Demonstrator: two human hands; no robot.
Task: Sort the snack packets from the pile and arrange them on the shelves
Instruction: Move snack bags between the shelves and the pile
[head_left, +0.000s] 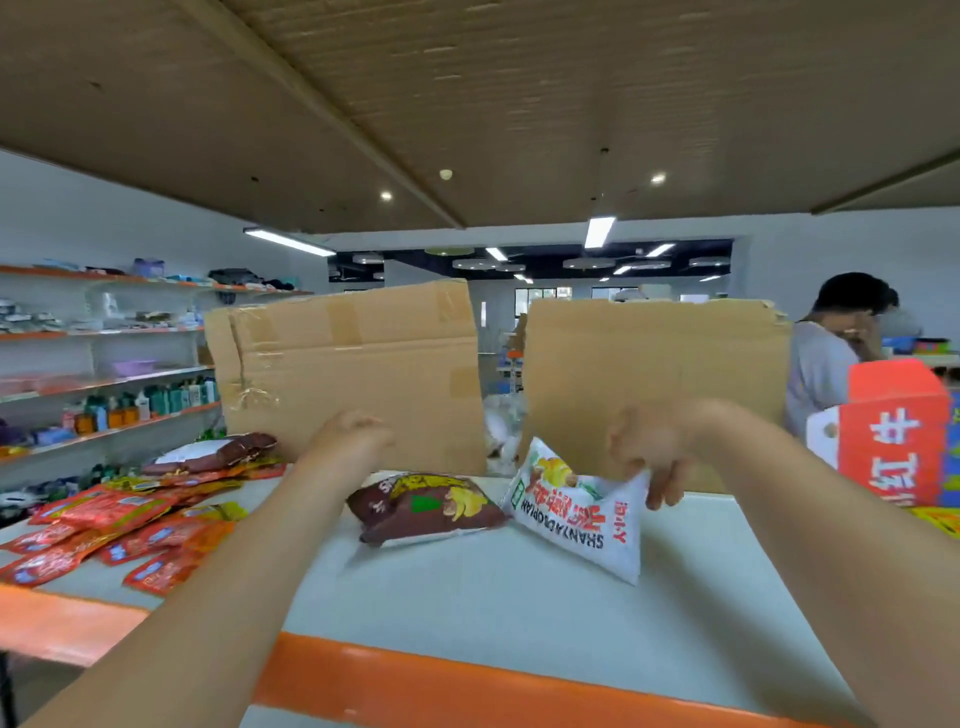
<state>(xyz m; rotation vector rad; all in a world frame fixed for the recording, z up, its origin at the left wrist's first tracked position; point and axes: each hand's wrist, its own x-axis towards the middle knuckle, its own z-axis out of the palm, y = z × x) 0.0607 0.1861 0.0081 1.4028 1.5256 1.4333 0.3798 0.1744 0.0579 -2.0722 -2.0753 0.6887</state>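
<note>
White packet (576, 514), one, pinched by right hand (649, 447) fingers (662, 491); one brown packet (426, 512) beside; left hand (353, 436) too blurred to tell.

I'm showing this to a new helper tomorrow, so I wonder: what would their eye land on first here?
The right hand pinching a white snack packet by its corner, tilted on the pale shelf, draws the eye first, with a brown packet lying flat just left of it. Next come the red packets spread along the shelf's left end and the two cardboard sheets standing behind.
</note>
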